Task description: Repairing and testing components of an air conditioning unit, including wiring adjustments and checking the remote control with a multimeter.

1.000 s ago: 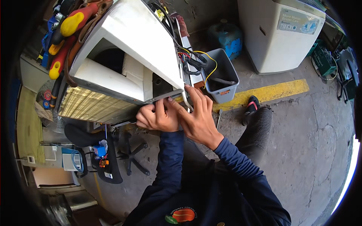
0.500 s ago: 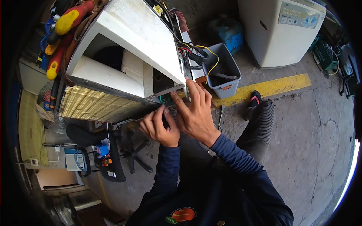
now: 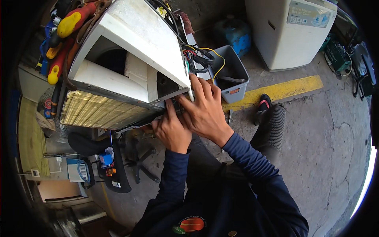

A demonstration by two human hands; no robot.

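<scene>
An opened white air-conditioner unit (image 3: 134,35) with gold coil fins (image 3: 94,110) lies tilted in front of me. My left hand (image 3: 171,128) presses against its lower metal edge, fingers curled at the corner. My right hand (image 3: 203,106) lies over that same corner, fingers spread up toward a bundle of black, red and yellow wires (image 3: 199,57). What the fingertips pinch is hidden by the hands.
A grey plastic bin (image 3: 233,75) stands on the concrete floor beside a yellow painted line (image 3: 284,89). A white washing machine (image 3: 290,31) is at the back right. Screwdrivers with red and yellow handles (image 3: 65,27) lie at the upper left. A black office chair (image 3: 102,152) stands below the unit.
My left hand has slid down and right along the unit's lower edge. My right hand has stayed on the corner, fingers reaching slightly higher toward the wires.
</scene>
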